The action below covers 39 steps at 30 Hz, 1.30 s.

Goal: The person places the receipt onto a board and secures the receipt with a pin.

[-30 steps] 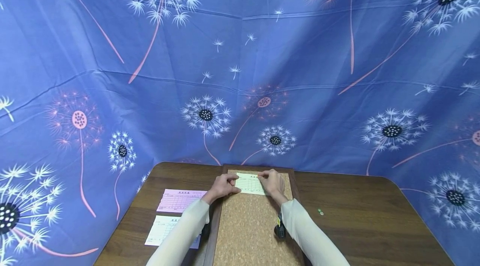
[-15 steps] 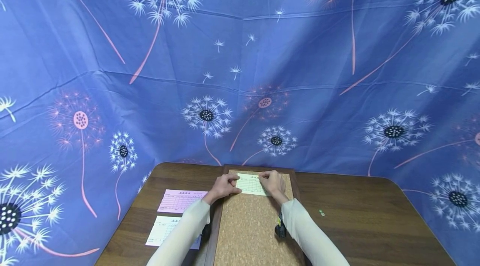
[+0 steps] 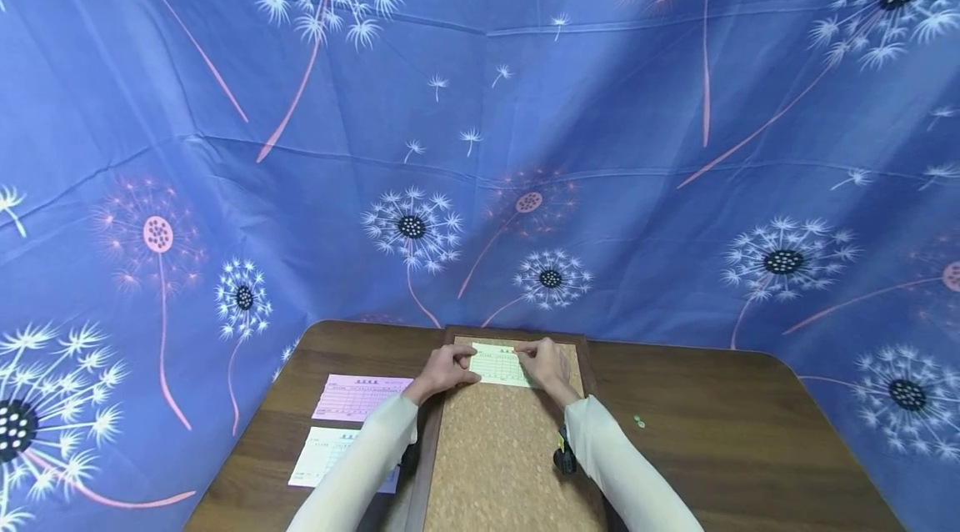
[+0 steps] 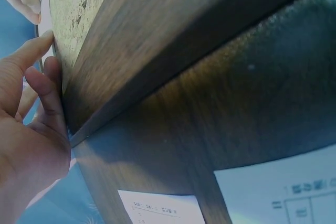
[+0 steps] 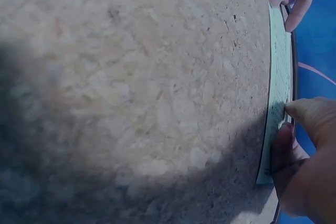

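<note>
A pale green printed slip (image 3: 498, 367) lies flat at the top of a wood-framed cork board (image 3: 510, 465). My left hand (image 3: 442, 371) rests on the slip's left end, thumb and forefinger fairly straight and spread along its edge. In the right wrist view the slip (image 5: 280, 66) runs between both hands along the board's far edge. My right hand (image 3: 546, 363) has thumb and forefinger drawn together at the slip's upper right part. A small pale piece, like a tack, shows at those fingertips; the hand mostly hides it.
Left of the board, a pink printed slip (image 3: 358, 397) lies above a white one (image 3: 322, 459), which the left sleeve partly covers. Small green discs (image 3: 639, 421), like thumbtacks, lie on the brown table (image 3: 720, 432) to the right. A blue dandelion-print cloth (image 3: 637, 140) hangs behind.
Both hands stay on the green slip in the same places. The head view has shifted very slightly; nothing else has visibly moved.
</note>
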Each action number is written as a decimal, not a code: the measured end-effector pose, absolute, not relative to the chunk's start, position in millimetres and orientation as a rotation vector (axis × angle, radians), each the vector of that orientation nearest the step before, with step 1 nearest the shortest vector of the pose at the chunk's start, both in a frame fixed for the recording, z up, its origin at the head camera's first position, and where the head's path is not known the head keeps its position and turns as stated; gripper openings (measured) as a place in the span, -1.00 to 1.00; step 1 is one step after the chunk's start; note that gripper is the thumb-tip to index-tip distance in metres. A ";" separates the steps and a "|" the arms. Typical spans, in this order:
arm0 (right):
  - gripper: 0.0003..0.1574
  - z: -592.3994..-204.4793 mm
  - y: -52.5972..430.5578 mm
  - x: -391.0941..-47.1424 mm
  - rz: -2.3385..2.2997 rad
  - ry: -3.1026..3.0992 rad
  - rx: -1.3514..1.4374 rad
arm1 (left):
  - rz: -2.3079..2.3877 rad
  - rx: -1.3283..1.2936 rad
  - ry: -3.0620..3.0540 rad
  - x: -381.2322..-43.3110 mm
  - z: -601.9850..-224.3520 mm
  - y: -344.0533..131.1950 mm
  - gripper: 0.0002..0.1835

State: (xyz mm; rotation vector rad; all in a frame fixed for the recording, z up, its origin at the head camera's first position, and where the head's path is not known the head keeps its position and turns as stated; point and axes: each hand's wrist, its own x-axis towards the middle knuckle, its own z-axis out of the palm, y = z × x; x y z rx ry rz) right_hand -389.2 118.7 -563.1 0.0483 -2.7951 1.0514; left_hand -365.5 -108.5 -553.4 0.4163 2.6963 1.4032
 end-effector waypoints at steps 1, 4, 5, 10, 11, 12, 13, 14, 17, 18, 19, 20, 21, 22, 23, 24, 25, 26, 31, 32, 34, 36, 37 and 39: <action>-0.84 -562.8 120.5 -388.1 1.064 -2.793 0.079 | 1.411 0.415 2.695 -365.2 -552.9 -108.3 -0.42; -0.78 -562.4 126.3 -383.8 1.048 -2.791 0.202 | 1.420 0.401 2.689 -364.2 -553.1 -107.1 -0.42; -0.75 -562.2 127.7 -383.0 1.034 -2.788 0.247 | 1.419 0.401 2.688 -364.1 -552.5 -107.4 -0.42; -0.62 -563.9 134.3 -377.7 0.993 -2.755 0.490 | 1.409 0.441 2.716 -362.8 -552.3 -108.8 -0.44; -0.60 -565.0 135.1 -376.0 1.005 -2.752 0.515 | 1.405 0.449 2.725 -362.0 -552.7 -109.1 -0.44; -0.58 -565.7 135.9 -374.3 1.028 -2.749 0.527 | 1.394 0.454 2.739 -361.4 -553.0 -109.1 -0.45; -0.55 -566.1 136.5 -372.5 1.041 -2.747 0.527 | 1.382 0.460 2.754 -360.9 -552.9 -108.8 -0.45; -0.54 -566.6 137.3 -371.0 1.054 -2.745 0.519 | 1.369 0.460 2.762 -360.5 -552.5 -108.4 -0.46; -0.51 -566.1 139.2 -367.2 1.063 -2.752 0.488 | 1.353 0.475 2.777 -359.3 -550.4 -106.6 -0.49; -0.50 -565.4 139.7 -366.2 1.072 -2.759 0.481 | 1.348 0.470 2.778 -358.9 -550.0 -106.2 -0.50; -0.49 -564.6 140.0 -365.2 1.070 -2.768 0.481 | 1.355 0.463 2.768 -358.2 -549.6 -106.0 -0.51; -0.49 -563.8 140.2 -364.4 1.072 -2.777 0.478 | 1.361 0.459 2.762 -357.5 -549.4 -105.9 -0.51; -0.48 -562.6 140.6 -363.4 1.071 -2.787 0.482 | 1.366 0.465 2.763 -356.8 -549.5 -106.3 -0.52; -0.47 -561.3 140.9 -362.2 1.078 -2.800 0.482 | 1.373 0.462 2.759 -355.9 -549.8 -106.6 -0.52; -0.46 -560.0 141.1 -360.7 1.098 -2.817 0.474 | 1.382 0.452 2.751 -354.6 -550.2 -107.0 -0.52; -0.45 -558.4 141.5 -359.1 1.112 -2.831 0.472 | 1.388 0.457 2.752 -353.5 -550.9 -107.5 -0.53; -0.44 -557.1 142.3 -357.7 1.118 -2.837 0.468 | 1.391 0.468 2.757 -353.0 -551.7 -107.5 -0.53; -0.43 -555.9 143.3 -356.3 1.129 -2.843 0.466 | 1.389 0.483 2.766 -352.3 -552.3 -107.9 -0.53; -0.35 -552.1 148.6 -348.8 1.241 -2.835 0.540 | 1.380 0.518 2.725 -343.1 -551.3 -111.9 -0.50; -0.34 -550.8 150.0 -346.9 1.273 -2.833 0.569 | 1.390 0.525 2.694 -340.0 -549.7 -113.0 -0.49; -0.32 -547.8 153.3 -342.4 1.352 -2.827 0.625 | 1.408 0.535 2.636 -334.8 -547.7 -113.8 -0.48; -0.30 -544.8 157.5 -337.6 1.434 -2.827 0.671 | 1.433 0.544 2.579 -329.9 -545.3 -113.5 -0.46; -0.30 -543.5 159.6 -335.3 1.481 -2.819 0.696 | 1.446 0.550 2.557 -327.7 -544.0 -113.4 -0.45; -0.30 -542.2 163.4 -331.0 1.539 -2.804 0.727 | 1.458 0.562 2.534 -324.1 -542.4 -113.5 -0.45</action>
